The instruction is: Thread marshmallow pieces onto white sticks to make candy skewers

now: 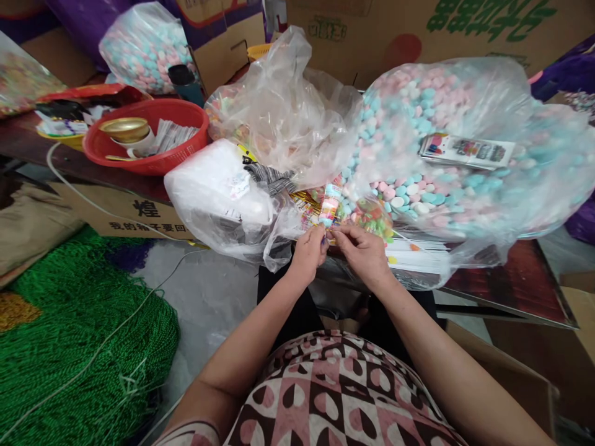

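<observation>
My left hand (309, 251) and my right hand (362, 248) meet at the near edge of the table (502, 285), fingers pinched together on a small colourful packet (331, 207) that stands up between them. Its lower end is hidden by my fingers. Just behind the packet lie loose bright sweets in clear wrap (372, 217). A huge clear bag of pink, blue and white candies (446, 142) fills the table to the right, with a printed card strip (467, 150) lying on top of it.
A white plastic bag (218, 192) and crumpled clear plastic (283, 105) sit left of my hands. Further left is a red basket (149, 139) holding a gold bowl and paper slips. Green cord (79, 347) is heaped on the floor. Cardboard boxes (400, 31) stand behind.
</observation>
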`<control>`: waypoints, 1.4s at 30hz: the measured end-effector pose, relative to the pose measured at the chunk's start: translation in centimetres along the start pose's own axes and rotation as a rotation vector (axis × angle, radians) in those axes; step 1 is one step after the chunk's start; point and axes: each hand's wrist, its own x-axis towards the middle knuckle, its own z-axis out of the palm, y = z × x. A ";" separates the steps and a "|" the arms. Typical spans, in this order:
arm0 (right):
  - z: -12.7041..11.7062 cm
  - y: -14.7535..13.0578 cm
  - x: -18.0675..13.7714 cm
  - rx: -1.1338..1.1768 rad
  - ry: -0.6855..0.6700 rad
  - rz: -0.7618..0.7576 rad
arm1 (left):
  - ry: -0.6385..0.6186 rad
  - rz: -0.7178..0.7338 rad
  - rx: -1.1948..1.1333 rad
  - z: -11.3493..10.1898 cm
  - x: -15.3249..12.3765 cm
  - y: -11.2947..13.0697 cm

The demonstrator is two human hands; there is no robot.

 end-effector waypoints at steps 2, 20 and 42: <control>-0.2 -0.2 -0.1 0.126 0.009 0.096 | -0.108 0.028 -0.035 0.1 -0.2 0.0; -3.5 0.1 -1.3 0.808 -0.357 0.420 | -0.572 -0.475 -0.236 0.9 -3.0 1.4; -2.9 0.1 -1.6 -0.109 0.045 -0.171 | -0.155 0.077 0.035 2.8 -1.4 -1.5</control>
